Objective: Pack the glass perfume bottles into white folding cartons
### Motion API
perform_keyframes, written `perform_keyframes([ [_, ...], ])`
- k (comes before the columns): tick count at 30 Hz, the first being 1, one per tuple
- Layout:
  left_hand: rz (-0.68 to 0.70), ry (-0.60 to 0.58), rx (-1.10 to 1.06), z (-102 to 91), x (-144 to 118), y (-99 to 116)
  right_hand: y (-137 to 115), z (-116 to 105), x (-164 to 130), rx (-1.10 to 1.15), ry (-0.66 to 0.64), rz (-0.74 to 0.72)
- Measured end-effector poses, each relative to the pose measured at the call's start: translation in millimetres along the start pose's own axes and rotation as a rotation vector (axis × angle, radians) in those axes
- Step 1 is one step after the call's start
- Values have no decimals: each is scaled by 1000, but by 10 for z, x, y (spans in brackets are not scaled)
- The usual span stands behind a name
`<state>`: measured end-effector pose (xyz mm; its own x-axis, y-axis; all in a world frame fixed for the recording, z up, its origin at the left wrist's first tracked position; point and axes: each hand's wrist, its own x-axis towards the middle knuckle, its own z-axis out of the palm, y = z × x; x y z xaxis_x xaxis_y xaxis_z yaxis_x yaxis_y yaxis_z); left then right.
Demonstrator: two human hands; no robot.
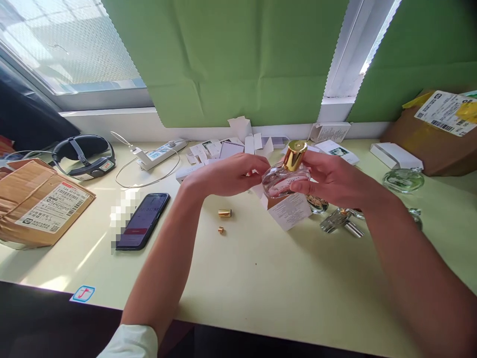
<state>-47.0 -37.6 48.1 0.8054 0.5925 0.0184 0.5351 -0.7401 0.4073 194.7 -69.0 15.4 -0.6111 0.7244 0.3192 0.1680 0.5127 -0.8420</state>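
Note:
My right hand (pixel 331 176) is closed around a clear glass perfume bottle (pixel 278 184) with pinkish contents and a shiny gold cap (pixel 295 153), held tilted above the desk. To its left, my left hand (pixel 244 171) has its fingers curled together by the bottle's side; what they grip, if anything, is hidden. Just under the bottle is a small printed white carton (pixel 292 211), partly covered. A gold cylinder (pixel 224 213) and a smaller gold piece (pixel 221 230) lie on the desk, nearer to me than my left hand.
Several cartons (pixel 233 149) are heaped at the back. Glass bottles (pixel 335 220) lie near my right forearm, a green bottle (pixel 403 180) farther right. A phone (pixel 143 221), power strip (pixel 162 154), headset (pixel 85 156) and brown parcel (pixel 40 204) are left; a brown box (pixel 436 134) stands right.

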Motion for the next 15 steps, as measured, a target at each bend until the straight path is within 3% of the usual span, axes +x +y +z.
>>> perform_keyframes([
  [6, -49, 33, 79, -53, -54, 61, -117, -67, -89, 13, 72, -5],
  [9, -164, -31, 125, -84, -92, -20, -224, -202, -160, 17, 162, -24],
  [12, -291, -153, 142, -64, -82, -144, -279, -430, -277, -135, 355, 63],
  [15, -327, -231, 114, 11, -17, -243, -211, -743, -461, -287, 596, 214],
])
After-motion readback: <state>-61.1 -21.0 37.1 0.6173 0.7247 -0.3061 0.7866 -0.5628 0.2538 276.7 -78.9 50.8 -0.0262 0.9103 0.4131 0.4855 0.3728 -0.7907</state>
